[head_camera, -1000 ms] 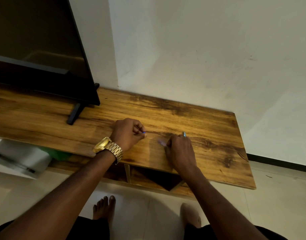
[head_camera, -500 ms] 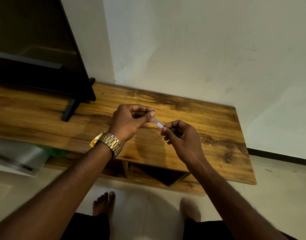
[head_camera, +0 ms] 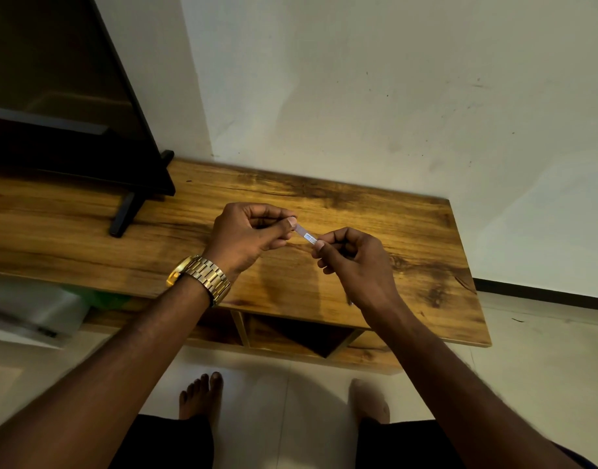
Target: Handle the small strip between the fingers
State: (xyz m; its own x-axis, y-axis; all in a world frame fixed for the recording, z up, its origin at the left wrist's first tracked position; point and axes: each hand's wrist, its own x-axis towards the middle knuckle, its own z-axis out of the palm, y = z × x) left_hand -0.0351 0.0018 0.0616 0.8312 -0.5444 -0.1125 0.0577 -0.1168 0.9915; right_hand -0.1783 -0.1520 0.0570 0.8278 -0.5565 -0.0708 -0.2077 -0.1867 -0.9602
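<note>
A small thin white strip [head_camera: 306, 234] with blue print is held between both hands above a wooden TV stand [head_camera: 409, 238]. My left hand [head_camera: 250, 236], with a gold watch [head_camera: 202, 275] on its wrist, pinches the strip's left end between thumb and forefinger. My right hand [head_camera: 353, 262] pinches the strip's right end, its other fingers curled. Both hands hover over the middle of the stand's top.
A black flat-screen TV [head_camera: 64, 106] stands on the stand's left part, its foot [head_camera: 124, 214] angled toward me. A white wall rises behind. Open shelf compartments [head_camera: 301, 333] lie under the top. A white object [head_camera: 23, 309] sits low at left. My bare feet [head_camera: 202, 394] stand on a tiled floor.
Both hands lifted from the stand's top, where they had been pressed down, and now hold the small strip stretched between them in the air. The view shifted slightly.
</note>
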